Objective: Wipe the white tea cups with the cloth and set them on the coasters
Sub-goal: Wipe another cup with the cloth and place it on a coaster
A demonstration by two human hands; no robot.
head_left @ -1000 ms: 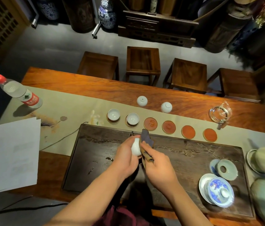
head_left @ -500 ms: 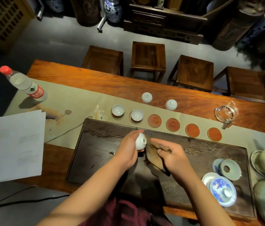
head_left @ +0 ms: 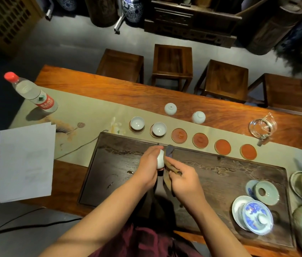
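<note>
Over the dark carved wooden tea tray (head_left: pixel 220 175) | step: wiping third small white porcelain cup (head_left: pixel 160 160) | left hand (head_left: pixel 149 166) fingers curled round cup | right hand (head_left: pixel 184 182) fingers pinch brown cloth (head_left: pixel 170 170) against it | next, likely: set cup upright on nearest bare round red coaster (head_left: pixel 179 135)

Left hand (head_left: pixel 147 166): grip round a white cup (head_left: pixel 160 160) over the tray (head_left: pixel 220 175).
Right hand (head_left: pixel 184 182): presses the cloth (head_left: pixel 169 167) to the cup.
Coasters: two cups set (head_left: pixel 137 123) (head_left: pixel 158 129), four bare (head_left: pixel 179 135).
Surface (head_left: pixel 146 97): two cups upside down (head_left: pixel 170 109) (head_left: pixel 198 117).

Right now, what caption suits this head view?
Left hand holds a white cup while right hand wipes it with cloth.
</note>
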